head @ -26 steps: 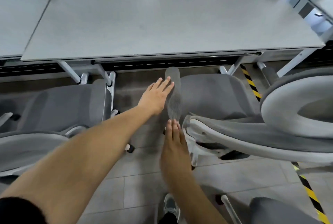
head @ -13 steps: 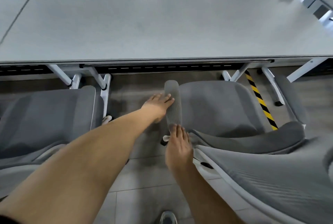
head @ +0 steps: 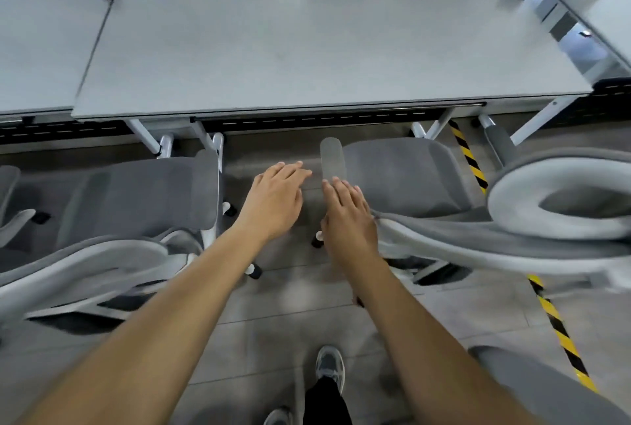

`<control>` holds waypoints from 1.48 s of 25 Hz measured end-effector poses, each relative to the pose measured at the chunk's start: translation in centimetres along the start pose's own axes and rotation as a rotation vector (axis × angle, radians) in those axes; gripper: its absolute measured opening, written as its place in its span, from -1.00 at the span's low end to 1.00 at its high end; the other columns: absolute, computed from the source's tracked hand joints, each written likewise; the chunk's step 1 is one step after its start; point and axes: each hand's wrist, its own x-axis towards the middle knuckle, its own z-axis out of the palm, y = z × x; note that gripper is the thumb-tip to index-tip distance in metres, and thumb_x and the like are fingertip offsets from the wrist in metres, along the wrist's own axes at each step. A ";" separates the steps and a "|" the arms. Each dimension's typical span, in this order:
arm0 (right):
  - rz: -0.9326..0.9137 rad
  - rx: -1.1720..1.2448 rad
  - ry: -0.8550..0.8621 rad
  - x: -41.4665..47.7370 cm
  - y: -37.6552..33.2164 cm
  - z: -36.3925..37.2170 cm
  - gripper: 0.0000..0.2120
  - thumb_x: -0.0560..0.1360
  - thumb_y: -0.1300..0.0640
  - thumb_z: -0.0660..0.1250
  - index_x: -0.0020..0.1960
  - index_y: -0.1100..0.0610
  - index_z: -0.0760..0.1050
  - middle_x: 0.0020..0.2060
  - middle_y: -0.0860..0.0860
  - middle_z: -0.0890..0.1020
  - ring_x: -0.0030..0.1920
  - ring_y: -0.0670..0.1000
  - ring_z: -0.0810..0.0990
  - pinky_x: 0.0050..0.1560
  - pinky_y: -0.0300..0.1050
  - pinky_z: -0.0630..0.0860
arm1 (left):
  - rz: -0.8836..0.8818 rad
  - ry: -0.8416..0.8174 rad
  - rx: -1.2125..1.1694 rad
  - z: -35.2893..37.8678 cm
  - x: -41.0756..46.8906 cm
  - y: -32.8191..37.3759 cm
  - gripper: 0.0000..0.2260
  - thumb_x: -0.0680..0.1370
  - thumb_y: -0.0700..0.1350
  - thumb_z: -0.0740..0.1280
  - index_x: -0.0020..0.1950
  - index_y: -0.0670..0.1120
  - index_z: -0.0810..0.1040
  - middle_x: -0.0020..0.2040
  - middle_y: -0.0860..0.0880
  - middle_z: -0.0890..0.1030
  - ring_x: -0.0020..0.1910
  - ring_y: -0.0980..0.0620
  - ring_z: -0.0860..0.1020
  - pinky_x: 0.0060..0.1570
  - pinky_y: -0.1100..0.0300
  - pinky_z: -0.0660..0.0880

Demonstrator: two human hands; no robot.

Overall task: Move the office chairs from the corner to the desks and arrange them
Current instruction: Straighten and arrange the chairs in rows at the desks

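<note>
Two grey office chairs face a long grey desk [head: 307,59]. The right chair [head: 403,178] has its seat near the desk edge, its backrest [head: 512,240] toward me and its left armrest [head: 333,158] sticking forward. My right hand [head: 346,216] lies flat with straight fingers on the rear of that armrest. My left hand [head: 275,199] hovers with fingers spread just left of the armrest, over the floor gap, holding nothing. The left chair [head: 136,199] stands beside it under the desk.
A second desk [head: 41,49] adjoins on the left. Yellow-black floor tape [head: 553,315] runs along the right. Another grey chair part [head: 532,387] is at the bottom right. My shoes [head: 329,366] stand on the tiled floor between the chairs.
My left hand has come off the armrest and moved left. My right hand has slid forward onto the armrest's rear. The view has tilted back up, and the backrest shows at right again.
</note>
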 end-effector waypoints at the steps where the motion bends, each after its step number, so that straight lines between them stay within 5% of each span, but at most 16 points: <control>1: -0.024 0.001 0.031 -1.3 -0.7 -2.0 -0.38 0.59 0.25 0.23 0.60 0.14 0.13 0.59 0.10 0.21 0.60 0.09 0.11 0.60 -0.04 -0.11 | 0.015 0.023 -0.013 -1.3 -2.1 0.9 -0.58 0.62 -0.15 0.17 0.49 0.04 0.35 0.54 0.02 0.32 0.53 -0.10 0.22 0.43 -0.08 0.21; 12: 0.026 -0.051 0.240 -17.8 -0.3 -14.5 -0.47 0.47 0.18 0.13 0.43 0.20 0.40 0.38 0.14 0.49 0.37 0.18 0.45 0.40 0.10 0.37 | 0.150 0.168 -0.033 -7.9 -18.7 11.3 -0.66 0.60 -0.14 0.22 0.38 0.01 0.46 0.41 0.00 0.46 0.43 -0.08 0.34 0.36 -0.06 0.30; 20: 0.015 0.057 0.183 -31.1 4.2 -19.3 -0.55 0.50 0.19 0.28 0.39 0.16 0.46 0.28 0.13 0.55 0.23 0.24 0.51 0.24 0.14 0.43 | 0.115 0.277 -0.027 -6.1 -32.5 20.6 -0.72 0.57 -0.14 0.26 0.27 -0.01 0.50 0.21 0.00 0.54 0.18 -0.12 0.46 0.18 -0.05 0.42; 30: 0.061 0.002 -0.030 -47.8 11.7 -26.0 -0.54 0.56 0.08 0.22 0.46 0.05 0.38 0.35 0.12 0.48 0.30 0.23 0.45 0.28 0.10 0.40 | 0.041 0.246 -0.075 -0.6 -51.8 33.5 -0.74 0.58 -0.12 0.26 0.26 0.03 0.51 0.21 0.02 0.54 0.20 -0.11 0.44 0.19 -0.02 0.39; 37: 0.128 0.079 0.152 -60.2 15.2 -32.2 -0.58 0.56 0.08 0.21 0.41 0.06 0.43 0.30 0.11 0.51 0.30 0.20 0.46 0.27 0.08 0.41 | 0.217 0.212 -0.107 3.2 -59.1 42.8 -0.74 0.60 -0.08 0.23 0.27 0.02 0.51 0.23 0.04 0.55 0.23 -0.07 0.45 0.23 0.01 0.37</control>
